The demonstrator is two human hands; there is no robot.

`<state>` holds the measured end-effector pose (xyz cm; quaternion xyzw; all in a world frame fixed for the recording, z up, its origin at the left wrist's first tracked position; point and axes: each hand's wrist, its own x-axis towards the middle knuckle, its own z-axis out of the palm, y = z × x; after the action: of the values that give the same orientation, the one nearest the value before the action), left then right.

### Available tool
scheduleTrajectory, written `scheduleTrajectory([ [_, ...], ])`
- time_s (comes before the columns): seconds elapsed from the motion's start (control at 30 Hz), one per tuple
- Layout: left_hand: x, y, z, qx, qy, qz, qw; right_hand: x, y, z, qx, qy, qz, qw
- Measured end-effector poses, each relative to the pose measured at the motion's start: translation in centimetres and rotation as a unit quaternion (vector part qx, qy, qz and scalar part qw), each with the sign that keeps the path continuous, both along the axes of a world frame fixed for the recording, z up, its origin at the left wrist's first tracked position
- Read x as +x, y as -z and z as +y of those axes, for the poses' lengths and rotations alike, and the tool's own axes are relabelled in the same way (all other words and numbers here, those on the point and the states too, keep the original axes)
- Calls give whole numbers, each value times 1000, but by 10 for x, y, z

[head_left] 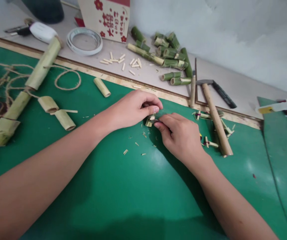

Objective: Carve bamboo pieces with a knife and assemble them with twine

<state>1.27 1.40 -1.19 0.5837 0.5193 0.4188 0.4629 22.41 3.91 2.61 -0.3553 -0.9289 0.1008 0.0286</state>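
Note:
My left hand (135, 108) is closed on a short bamboo piece (148, 123) that rests on the green mat (123, 186). My right hand (180, 135) is wrapped round a small knife, its dark blade (154, 121) touching the bamboo. The knife's handle is hidden in my fist. Bamboo shavings (125, 152) lie scattered on the mat below both hands.
Right of my hands lie a hammer (217, 116) and small bound bamboo sticks (208, 143). Behind are green bamboo offcuts (172, 53), short pegs (113, 60) and a tape roll (84, 41). Tied bamboo tubes (43, 63) with twine (68, 88) occupy the left.

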Motion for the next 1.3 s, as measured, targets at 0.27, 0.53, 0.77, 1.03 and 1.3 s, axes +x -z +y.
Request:
scheduleTrajectory([
  [0.27,0,0,0,9,-3,6,1000,-7,-15,5,-108,3,-80,991],
  [0.53,0,-9,-2,-6,-1,17,1000,-8,-26,13,-119,-66,-117,984],
  [0.77,-1,-9,-2,-15,5,13,1000,2,-22,7,-131,-67,-82,986],
  [1.03,1,-9,-2,-7,0,23,1000,6,-6,7,-67,-10,-26,997],
  [1.3,-1,-2,-1,11,5,13,1000,5,-2,7,-31,-33,-15,999],
])
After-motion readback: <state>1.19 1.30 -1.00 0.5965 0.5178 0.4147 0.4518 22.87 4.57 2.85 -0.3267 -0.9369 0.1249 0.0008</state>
